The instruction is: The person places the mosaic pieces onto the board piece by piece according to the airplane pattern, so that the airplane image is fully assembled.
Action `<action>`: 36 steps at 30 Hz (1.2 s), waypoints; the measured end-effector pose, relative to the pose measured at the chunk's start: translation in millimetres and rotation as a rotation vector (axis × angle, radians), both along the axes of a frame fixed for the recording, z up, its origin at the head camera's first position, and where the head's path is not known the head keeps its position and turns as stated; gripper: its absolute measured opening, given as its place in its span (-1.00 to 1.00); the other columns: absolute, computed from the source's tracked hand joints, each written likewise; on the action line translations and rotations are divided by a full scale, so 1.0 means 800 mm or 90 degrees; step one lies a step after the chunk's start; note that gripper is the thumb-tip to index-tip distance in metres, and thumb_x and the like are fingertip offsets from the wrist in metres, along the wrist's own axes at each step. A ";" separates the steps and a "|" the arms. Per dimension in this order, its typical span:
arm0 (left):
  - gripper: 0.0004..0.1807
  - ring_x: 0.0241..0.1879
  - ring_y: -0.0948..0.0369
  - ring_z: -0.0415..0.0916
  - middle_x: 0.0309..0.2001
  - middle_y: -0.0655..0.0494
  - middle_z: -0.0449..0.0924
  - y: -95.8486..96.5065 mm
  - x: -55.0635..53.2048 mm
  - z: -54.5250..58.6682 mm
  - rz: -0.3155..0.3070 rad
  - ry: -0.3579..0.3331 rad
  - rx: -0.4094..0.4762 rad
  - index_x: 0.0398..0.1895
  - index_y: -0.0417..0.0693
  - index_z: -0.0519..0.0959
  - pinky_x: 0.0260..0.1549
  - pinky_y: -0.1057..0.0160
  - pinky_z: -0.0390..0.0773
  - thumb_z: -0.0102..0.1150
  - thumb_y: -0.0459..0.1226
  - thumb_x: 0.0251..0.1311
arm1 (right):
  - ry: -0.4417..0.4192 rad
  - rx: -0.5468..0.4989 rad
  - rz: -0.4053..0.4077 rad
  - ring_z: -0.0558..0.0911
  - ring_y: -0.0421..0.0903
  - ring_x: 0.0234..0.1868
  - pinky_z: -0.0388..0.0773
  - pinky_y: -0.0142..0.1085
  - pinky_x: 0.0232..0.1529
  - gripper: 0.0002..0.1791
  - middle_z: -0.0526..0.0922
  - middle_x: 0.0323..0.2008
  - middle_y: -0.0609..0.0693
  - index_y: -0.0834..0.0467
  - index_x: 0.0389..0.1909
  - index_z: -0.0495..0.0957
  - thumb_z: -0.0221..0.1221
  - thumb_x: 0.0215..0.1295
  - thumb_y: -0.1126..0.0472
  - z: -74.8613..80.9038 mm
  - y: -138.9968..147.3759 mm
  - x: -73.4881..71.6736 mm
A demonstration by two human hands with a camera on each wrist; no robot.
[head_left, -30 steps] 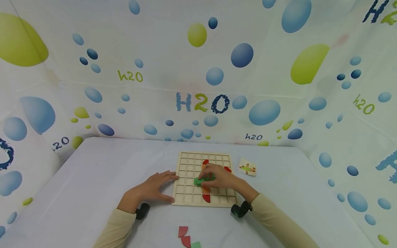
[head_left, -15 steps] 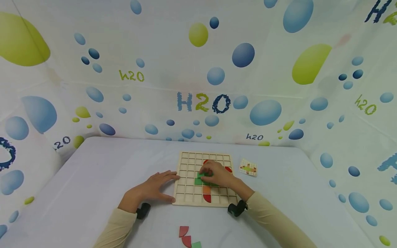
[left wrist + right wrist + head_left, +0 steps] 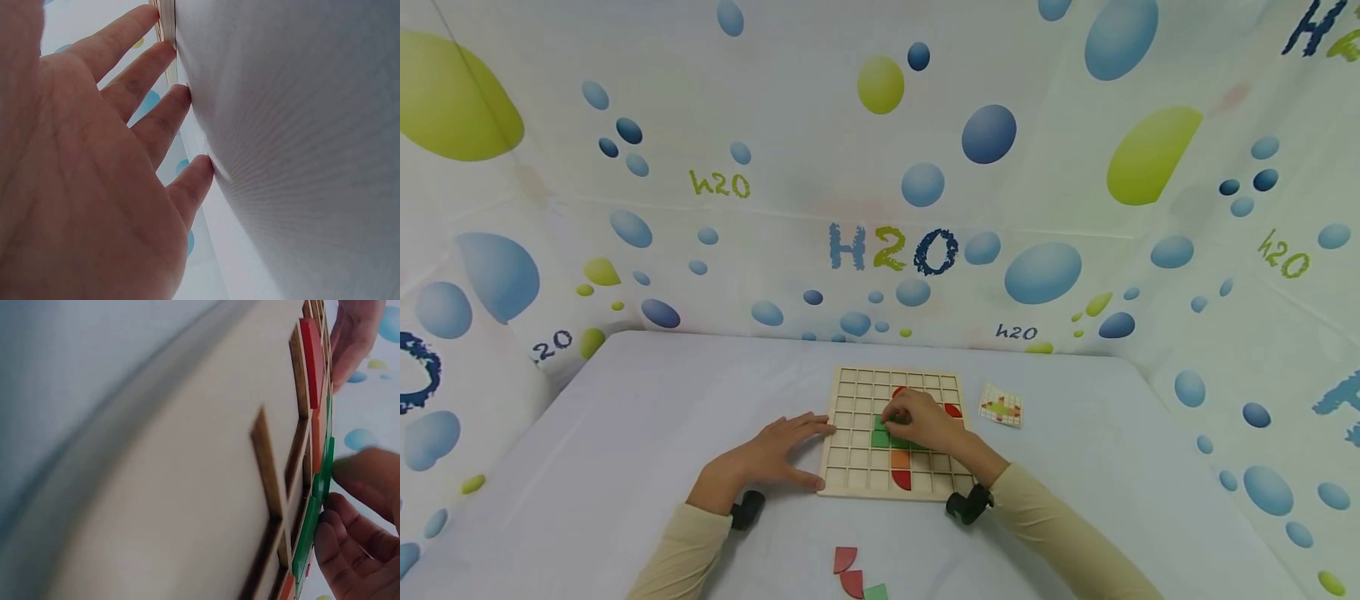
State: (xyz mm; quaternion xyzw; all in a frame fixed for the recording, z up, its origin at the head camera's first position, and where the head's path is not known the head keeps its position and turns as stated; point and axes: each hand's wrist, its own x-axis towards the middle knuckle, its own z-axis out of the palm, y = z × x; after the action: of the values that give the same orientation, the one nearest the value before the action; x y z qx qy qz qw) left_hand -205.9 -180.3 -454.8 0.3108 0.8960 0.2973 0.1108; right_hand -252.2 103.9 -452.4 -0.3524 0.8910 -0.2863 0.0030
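Note:
My right hand [image 3: 925,421] is over the wooden grid board [image 3: 853,479], its thumb and fingertips pinching a green square tile [image 3: 879,423] at a cell just above a row of green tiles [image 3: 880,439]. In the right wrist view the thumb and fingers close in on a green tile [image 3: 329,464] from both sides. Below the green row sit an orange tile [image 3: 900,459] and a red quarter-circle tile [image 3: 901,480]. My left hand [image 3: 767,454] lies spread at the board's left side; fingertips touch its edge [image 3: 169,37] in the left wrist view.
A small pattern card [image 3: 1001,407] lies right of the board. Nearer me are loose red quarter-circle tiles [image 3: 845,559] and a green tile [image 3: 876,592]. Another red tile [image 3: 952,410] sits at the board's right. A printed curtain [image 3: 790,167] hangs behind the white table [image 3: 700,375].
My right hand has carried a green tile slightly up from the green row and lowered it into the cell above. The left hand stays at the board's edge.

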 end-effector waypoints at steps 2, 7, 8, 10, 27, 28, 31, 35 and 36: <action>-0.15 0.44 -0.21 0.04 0.41 -0.19 0.23 0.000 0.000 0.000 0.001 0.000 -0.001 0.34 -0.14 0.36 0.36 -0.35 -0.09 0.45 0.00 -0.01 | 0.002 0.004 0.001 0.45 -0.20 -0.41 0.41 -0.43 -0.34 -0.90 0.60 -0.33 -0.02 0.18 -0.23 0.69 0.26 0.26 0.30 0.000 -0.001 0.000; -0.16 0.43 -0.21 0.05 0.41 -0.19 0.23 0.001 0.001 0.002 0.003 0.003 0.002 0.34 -0.13 0.36 0.36 -0.36 -0.10 0.45 -0.01 -0.01 | 0.008 0.002 -0.004 0.44 -0.24 -0.43 0.42 -0.45 -0.38 -0.88 0.59 -0.33 -0.01 0.21 -0.21 0.69 0.27 0.27 0.30 0.000 -0.003 -0.002; -0.16 0.43 -0.21 0.05 0.41 -0.19 0.23 0.001 0.001 0.002 0.003 0.004 0.002 0.33 -0.13 0.37 0.36 -0.36 -0.10 0.45 -0.01 -0.01 | 0.009 0.003 -0.006 0.42 -0.25 -0.44 0.41 -0.45 -0.39 -0.88 0.59 -0.33 -0.01 0.21 -0.20 0.69 0.26 0.27 0.30 0.000 -0.003 -0.002; -0.16 0.44 -0.21 0.05 0.41 -0.18 0.23 0.001 0.001 0.003 0.003 0.004 0.003 0.33 -0.13 0.37 0.36 -0.36 -0.10 0.45 -0.01 -0.01 | 0.009 0.002 -0.009 0.38 -0.27 -0.45 0.38 -0.45 -0.40 -0.88 0.57 -0.32 -0.01 0.21 -0.20 0.69 0.26 0.27 0.30 0.000 -0.003 -0.001; -0.15 0.45 -0.21 0.01 0.43 -0.20 0.19 0.004 0.004 0.003 0.011 -0.010 -0.003 0.35 -0.11 0.36 0.37 -0.32 -0.10 0.45 0.01 0.00 | 0.010 -0.063 0.034 0.43 -0.26 -0.46 0.46 -0.44 -0.39 -0.90 0.56 -0.27 0.07 0.24 -0.24 0.65 0.22 0.26 0.38 -0.002 0.004 0.007; -0.14 0.45 -0.21 0.01 0.43 -0.20 0.19 0.004 0.004 0.003 0.012 -0.010 -0.005 0.35 -0.11 0.36 0.38 -0.32 -0.10 0.45 0.02 0.00 | 0.007 -0.065 0.035 0.44 -0.26 -0.46 0.47 -0.44 -0.38 -0.90 0.56 -0.27 0.07 0.23 -0.23 0.65 0.22 0.26 0.38 -0.002 0.004 0.008; -0.14 0.45 -0.21 0.01 0.43 -0.20 0.19 0.004 0.006 0.003 0.014 -0.014 -0.008 0.35 -0.10 0.36 0.38 -0.32 -0.10 0.45 0.02 -0.01 | -0.007 -0.059 0.036 0.44 -0.28 -0.45 0.47 -0.45 -0.38 -0.90 0.58 -0.27 0.06 0.21 -0.22 0.65 0.22 0.27 0.37 -0.003 0.004 0.012; -0.14 0.45 -0.22 0.01 0.43 -0.21 0.19 0.004 0.008 0.003 0.014 -0.018 -0.006 0.35 -0.11 0.36 0.37 -0.33 -0.10 0.45 0.01 -0.01 | -0.032 -0.058 0.044 0.43 -0.30 -0.44 0.47 -0.46 -0.38 -0.90 0.57 -0.27 0.06 0.22 -0.21 0.64 0.20 0.29 0.36 -0.001 0.004 0.019; -0.15 0.45 -0.21 0.01 0.43 -0.21 0.19 0.004 0.009 0.003 0.015 -0.019 -0.004 0.35 -0.11 0.36 0.37 -0.32 -0.10 0.46 0.00 -0.01 | -0.041 -0.060 0.043 0.43 -0.30 -0.43 0.47 -0.46 -0.38 -0.89 0.58 -0.27 0.05 0.22 -0.20 0.64 0.21 0.29 0.36 0.000 0.004 0.021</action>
State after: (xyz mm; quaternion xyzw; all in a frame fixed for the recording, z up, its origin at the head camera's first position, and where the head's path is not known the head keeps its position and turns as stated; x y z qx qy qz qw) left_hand -198.8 -177.2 -452.2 0.2952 0.8989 0.3002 0.1216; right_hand -235.8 106.9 -452.7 -0.3730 0.8634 -0.3388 0.0245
